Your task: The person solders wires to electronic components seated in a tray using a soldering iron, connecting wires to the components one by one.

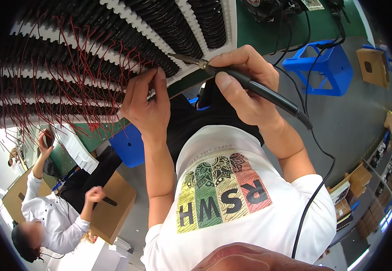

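My right hand [246, 107] grips the black handle of a soldering iron [268, 92], pen-like, its metal tip pointing left over the near edge of a white foam tray [231, 27]. Rows of black ring-shaped parts [171, 22] stand in the tray's grooves. Many thin red wires [76, 67] trail from the rows on the left. At the tray's near edge, my left hand [146, 108] has thumb and fingers pinched together beside the last black parts. A red wire seems to run into that pinch, though the fingers cover most of it. The iron's tip sits slightly right of these fingertips.
The iron's black cable [315, 194] loops down on my right. Under the tray is a green tabletop [268, 40], with dark cables at its far right. Blue stools [324, 70] stand nearby. A co-worker [54, 221] in white sits at left, near printed sheets [76, 149] and a cardboard box [115, 203].
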A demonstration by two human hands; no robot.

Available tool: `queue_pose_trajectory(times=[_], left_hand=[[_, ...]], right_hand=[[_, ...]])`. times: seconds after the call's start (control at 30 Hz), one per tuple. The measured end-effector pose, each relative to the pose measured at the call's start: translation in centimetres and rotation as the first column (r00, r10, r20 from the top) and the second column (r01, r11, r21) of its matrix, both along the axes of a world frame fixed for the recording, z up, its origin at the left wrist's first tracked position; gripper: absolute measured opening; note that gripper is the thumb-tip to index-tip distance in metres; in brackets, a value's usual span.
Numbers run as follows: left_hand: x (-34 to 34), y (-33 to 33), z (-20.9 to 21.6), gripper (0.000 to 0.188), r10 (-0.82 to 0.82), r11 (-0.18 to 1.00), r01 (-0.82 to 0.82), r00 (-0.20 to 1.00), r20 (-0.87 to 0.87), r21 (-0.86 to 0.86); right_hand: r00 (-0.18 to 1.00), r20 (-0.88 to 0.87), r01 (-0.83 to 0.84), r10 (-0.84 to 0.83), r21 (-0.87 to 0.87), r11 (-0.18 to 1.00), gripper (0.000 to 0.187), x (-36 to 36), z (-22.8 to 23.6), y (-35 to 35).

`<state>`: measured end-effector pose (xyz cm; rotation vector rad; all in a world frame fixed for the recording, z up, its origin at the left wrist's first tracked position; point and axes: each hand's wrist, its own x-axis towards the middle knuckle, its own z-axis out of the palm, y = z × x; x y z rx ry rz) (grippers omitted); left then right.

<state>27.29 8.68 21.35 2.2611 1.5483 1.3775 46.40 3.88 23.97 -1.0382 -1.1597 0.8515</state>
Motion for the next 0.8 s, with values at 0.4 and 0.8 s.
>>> queue_pose_trajectory(times=[0.4, 0.8], left_hand=[[-13.9, 0.3, -2.1, 0.016, 0.461, 0.818, -0.572, 0.714, 0.527, 0.06], [-24.1, 6.6, -8.0, 0.03, 0.489, 0.807, -0.483, 0.869, -0.073, -0.339]], right_hand=[[0.98, 0.015, 0.185, -0.199, 0.298, 0.937, 0.024, 1.3, -2.8, -1.0], [0.977, 0.007, 0.197, -0.213, 0.354, 0.914, 0.027, 2.4, -3.3, -1.0]])
